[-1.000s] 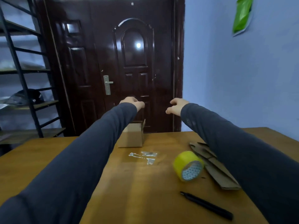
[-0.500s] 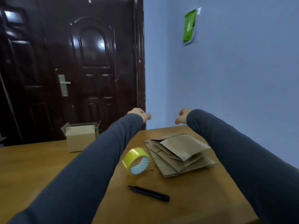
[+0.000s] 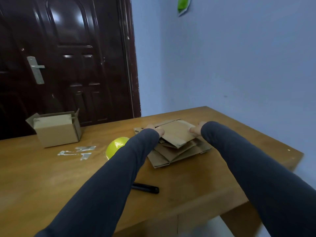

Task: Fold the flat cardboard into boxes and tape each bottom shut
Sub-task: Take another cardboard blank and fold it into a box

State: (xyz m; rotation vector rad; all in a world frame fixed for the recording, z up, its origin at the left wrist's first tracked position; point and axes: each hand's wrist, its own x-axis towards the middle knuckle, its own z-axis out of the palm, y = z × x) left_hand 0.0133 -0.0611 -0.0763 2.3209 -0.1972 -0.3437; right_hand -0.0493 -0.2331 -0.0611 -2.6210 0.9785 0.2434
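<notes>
Head-worn view, forward-down, near over left hand (image 3: 156, 130), right hand (image 3: 195, 129), table (image 3: 51, 177)

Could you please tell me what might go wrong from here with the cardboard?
1. The left hand and right hand hold the top sheet by its sides; the stack beneath is loose and askew, so lifting may drag sheets along.
2. The left sleeve passes close by the tape roll; pulling back could knock it rolling.

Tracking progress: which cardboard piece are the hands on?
The topmost flat sheet of the stack: left hand and right hand hold its opposite edges. The folded box stands apart, untouched.
</notes>
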